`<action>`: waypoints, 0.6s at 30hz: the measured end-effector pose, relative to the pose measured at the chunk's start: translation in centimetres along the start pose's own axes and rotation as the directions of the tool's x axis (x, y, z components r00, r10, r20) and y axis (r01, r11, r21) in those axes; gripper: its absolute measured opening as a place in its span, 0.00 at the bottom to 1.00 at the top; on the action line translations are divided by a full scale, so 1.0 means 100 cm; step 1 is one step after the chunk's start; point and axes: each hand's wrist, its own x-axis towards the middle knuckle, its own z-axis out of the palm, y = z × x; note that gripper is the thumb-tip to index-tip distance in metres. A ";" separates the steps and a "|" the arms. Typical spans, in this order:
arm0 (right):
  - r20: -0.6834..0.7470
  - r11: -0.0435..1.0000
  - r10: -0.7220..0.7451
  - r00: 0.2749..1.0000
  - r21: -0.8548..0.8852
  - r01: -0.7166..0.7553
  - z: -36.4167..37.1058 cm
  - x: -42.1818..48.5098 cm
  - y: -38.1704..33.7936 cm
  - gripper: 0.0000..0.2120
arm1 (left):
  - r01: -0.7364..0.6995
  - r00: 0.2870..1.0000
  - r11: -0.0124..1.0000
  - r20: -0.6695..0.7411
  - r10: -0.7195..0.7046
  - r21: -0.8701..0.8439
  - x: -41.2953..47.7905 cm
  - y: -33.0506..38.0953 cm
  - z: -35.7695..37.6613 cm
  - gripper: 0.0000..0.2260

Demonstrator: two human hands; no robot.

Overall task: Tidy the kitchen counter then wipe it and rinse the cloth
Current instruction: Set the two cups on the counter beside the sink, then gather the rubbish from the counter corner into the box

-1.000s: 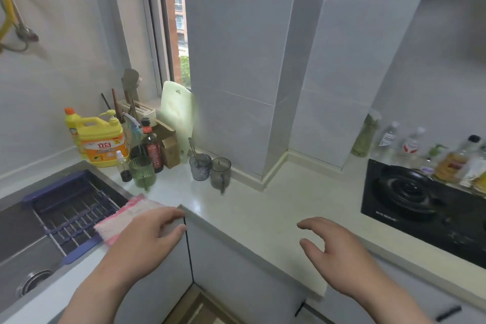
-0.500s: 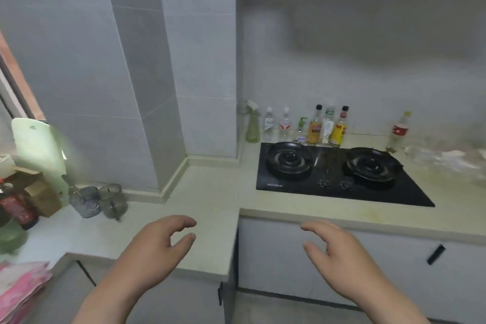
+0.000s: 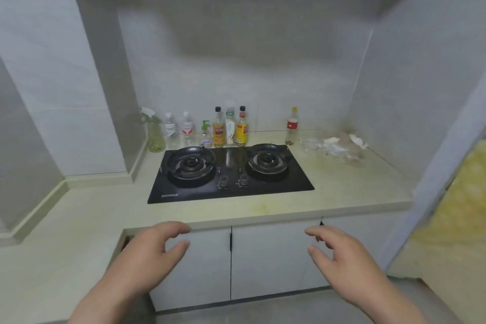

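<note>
The left hand (image 3: 147, 252) and right hand (image 3: 342, 258) hover, fingers (image 3: 173, 227) loosely curled (holding nothing); counter (image 3: 342, 192) runs left-right.

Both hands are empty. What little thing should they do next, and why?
Probably the right hand should reach for the crumpled litter at the back right corner of the counter. That hand is nearer to it, both it and the left hand hold nothing, and tidying comes before wiping.
</note>
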 end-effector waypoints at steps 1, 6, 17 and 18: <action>-0.007 1.000 0.010 1.000 0.003 -0.010 -0.008 -0.001 0.012 0.14 | -0.011 1.000 1.000 0.013 0.011 -0.002 0.006 0.009 0.010 0.11; -0.064 0.997 0.079 0.995 0.012 -0.079 -0.041 -0.004 0.066 0.14 | -0.084 0.994 0.996 0.074 0.082 0.023 0.038 0.057 0.052 0.10; -0.142 0.972 0.234 0.962 0.024 -0.233 -0.095 0.032 0.140 0.15 | -0.207 0.965 0.978 0.161 0.204 0.002 0.147 0.133 0.130 0.09; -0.138 0.969 0.245 0.960 0.019 -0.245 -0.099 0.042 0.147 0.15 | -0.218 0.962 0.976 0.171 0.215 0.001 0.160 0.137 0.138 0.09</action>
